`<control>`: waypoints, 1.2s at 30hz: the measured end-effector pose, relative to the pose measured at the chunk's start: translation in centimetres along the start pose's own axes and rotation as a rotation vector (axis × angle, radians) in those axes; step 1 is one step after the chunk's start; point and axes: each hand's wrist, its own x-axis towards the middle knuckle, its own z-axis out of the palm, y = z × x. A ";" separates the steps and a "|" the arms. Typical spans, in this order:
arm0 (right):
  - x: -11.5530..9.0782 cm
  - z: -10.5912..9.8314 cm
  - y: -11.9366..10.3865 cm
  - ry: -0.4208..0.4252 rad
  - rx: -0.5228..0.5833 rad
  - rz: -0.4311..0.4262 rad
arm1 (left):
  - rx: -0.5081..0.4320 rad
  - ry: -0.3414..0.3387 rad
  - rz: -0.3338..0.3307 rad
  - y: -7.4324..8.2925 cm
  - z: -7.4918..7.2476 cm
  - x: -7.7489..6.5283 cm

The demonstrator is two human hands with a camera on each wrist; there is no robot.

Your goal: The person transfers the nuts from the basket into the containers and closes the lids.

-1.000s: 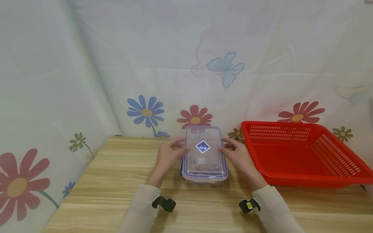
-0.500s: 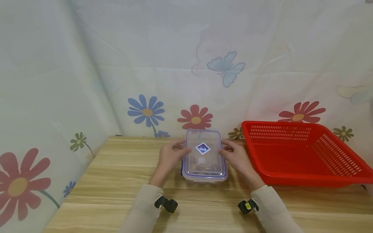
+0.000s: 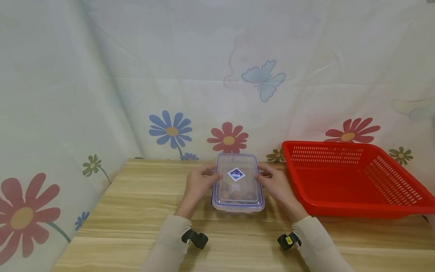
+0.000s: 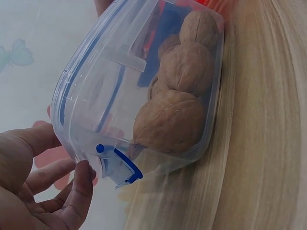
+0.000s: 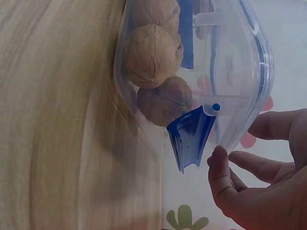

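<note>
A clear plastic food container (image 4: 110, 91) with walnuts (image 4: 170, 122) in it stands on the table. Its clear lid (image 3: 236, 189), edged in blue and bearing a diamond-shaped sticker, lies over the top. My left hand (image 3: 198, 181) pinches the lid's left edge, thumb above and fingertips below. On the opposite edge my right hand (image 3: 276, 183) has the same pinch. Blue side clasps (image 5: 192, 136) hang outward, unfastened, in both wrist views. From these angles I cannot tell whether the lid is fully seated all round.
A red plastic basket (image 3: 357, 185) with slotted walls stands close to my right hand. The wood-grain table (image 3: 146, 204) extends left and toward me. Behind it hangs a floral curtain (image 3: 204, 94).
The lid's far end has come down, so it lies flatter over the container. Both hands have lowered slightly with it, still holding its sides. The basket has not moved.
</note>
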 end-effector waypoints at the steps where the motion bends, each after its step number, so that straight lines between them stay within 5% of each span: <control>1: 0.0 0.0 0.0 0.001 0.002 0.003 | 0.000 0.000 0.001 0.0 0.0 0.0; 36: 0.3 0.0 0.4 -0.024 0.071 0.066 | -0.079 -0.026 -0.051 -0.7 0.1 0.3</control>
